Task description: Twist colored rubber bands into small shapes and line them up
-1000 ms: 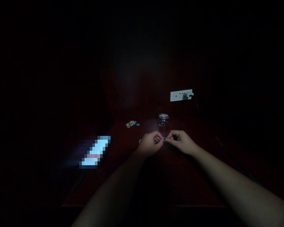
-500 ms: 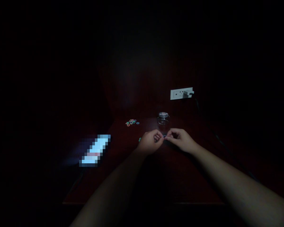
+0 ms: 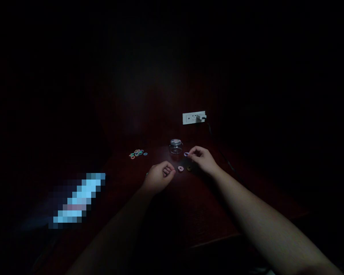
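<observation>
Head view | right grip pinches pale lilac ring | left grip curled, hold unclear | clear lidded jar, contents indistinct

White wall socket is holding plug above right-hand fingers; cable is trailing rightward; pixelated screen is glowing leftward.

No readable lettering in view

No text, brand or number can be read. At the centre of the frame, the lid of the clear jar bears a pale, mottled patch, too small and dim to make out. The bright panel at lower left is broken into coarse blocks, its content illegible. On the white socket plate, right of centre, any fine marking is too small to tell.
</observation>
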`<state>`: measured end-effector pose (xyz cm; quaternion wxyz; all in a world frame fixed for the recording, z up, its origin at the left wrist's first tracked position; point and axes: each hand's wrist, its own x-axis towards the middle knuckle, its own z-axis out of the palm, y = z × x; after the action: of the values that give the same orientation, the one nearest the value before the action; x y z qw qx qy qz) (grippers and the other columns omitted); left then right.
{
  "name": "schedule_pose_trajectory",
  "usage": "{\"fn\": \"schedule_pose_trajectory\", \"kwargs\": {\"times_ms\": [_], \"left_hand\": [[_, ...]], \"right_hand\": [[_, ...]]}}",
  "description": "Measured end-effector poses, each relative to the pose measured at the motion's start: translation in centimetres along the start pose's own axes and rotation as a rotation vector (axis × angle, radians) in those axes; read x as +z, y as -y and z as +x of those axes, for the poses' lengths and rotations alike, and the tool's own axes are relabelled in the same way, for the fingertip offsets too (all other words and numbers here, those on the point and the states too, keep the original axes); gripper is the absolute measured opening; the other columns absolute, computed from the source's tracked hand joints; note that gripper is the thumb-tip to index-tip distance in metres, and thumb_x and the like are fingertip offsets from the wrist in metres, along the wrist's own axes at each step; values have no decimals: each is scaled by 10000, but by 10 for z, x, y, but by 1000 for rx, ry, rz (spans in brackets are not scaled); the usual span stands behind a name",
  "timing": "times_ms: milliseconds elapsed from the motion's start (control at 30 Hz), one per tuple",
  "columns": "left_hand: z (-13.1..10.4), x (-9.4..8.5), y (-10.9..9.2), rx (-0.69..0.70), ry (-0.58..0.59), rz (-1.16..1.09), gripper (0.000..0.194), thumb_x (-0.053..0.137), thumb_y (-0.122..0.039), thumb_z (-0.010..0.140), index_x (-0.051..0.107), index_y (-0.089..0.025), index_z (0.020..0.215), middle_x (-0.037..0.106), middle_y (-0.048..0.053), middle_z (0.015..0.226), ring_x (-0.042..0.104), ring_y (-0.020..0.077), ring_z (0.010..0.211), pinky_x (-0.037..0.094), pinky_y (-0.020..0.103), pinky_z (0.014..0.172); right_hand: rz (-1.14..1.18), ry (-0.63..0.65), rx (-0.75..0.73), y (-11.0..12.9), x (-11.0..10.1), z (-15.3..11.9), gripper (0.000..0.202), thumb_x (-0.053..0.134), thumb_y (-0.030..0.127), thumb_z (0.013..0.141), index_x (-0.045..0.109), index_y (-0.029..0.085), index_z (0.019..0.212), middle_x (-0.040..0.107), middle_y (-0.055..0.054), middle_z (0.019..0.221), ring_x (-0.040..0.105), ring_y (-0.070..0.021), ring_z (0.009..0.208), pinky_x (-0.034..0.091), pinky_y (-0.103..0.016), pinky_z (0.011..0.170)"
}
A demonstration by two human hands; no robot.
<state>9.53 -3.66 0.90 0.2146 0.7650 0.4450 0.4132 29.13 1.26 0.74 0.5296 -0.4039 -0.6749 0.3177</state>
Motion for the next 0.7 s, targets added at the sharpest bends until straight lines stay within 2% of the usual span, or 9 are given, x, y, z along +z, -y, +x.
{"fn": "schedule_pose_trajectory", "kwargs": {"times_ms": [100, 167, 267, 367, 700], "left_hand": [[0, -2, -2, -5, -4, -11, 144, 527, -287, 670, 573, -154, 698, 552, -3, 603, 476, 81, 523, 383, 176, 486], [0, -3, -4, -3, -5, -3, 147, 530, -294, 667, 575, -157, 698, 561, -1, 611, 485, 84, 529, 383, 177, 485], [0, -4, -6, 0, -4, 22, 156, 523, -302, 675, 575, -158, 707, 562, -2, 609, 495, 88, 536, 391, 178, 490], [0, -5, -6, 8, -16, 33, 157, 521, -302, 678, 574, -157, 710, 565, -1, 612, 502, 90, 545, 397, 180, 495], [1, -5, -5, 5, 7, 34, 169, 518, -309, 680, 571, -152, 716, 564, 3, 618, 505, 95, 552, 397, 184, 499]], "right_hand": [[-235, -299, -5, -17, -23, 11, 240, 545, 393, 663, 510, 155, 659, 510, -6, 596, 451, -104, 530, 364, -217, 492], [-379, -357, 53, -25, -33, 13, 198, 540, 356, 666, 514, 162, 644, 528, -6, 603, 458, -106, 537, 359, -218, 504], [-519, -251, 171, -33, -37, 10, 102, 543, 269, 653, 532, 170, 632, 555, 0, 606, 473, -99, 533, 340, -206, 497], [-553, -116, 247, -36, -34, 6, 24, 534, 194, 644, 544, 172, 643, 575, 1, 612, 486, -88, 528, 329, -192, 483], [-715, 84, 272, -41, -34, 7, 87, 562, 131, 599, 596, 184, 659, 609, -11, 684, 512, -95, 594, 342, -184, 537]]}}
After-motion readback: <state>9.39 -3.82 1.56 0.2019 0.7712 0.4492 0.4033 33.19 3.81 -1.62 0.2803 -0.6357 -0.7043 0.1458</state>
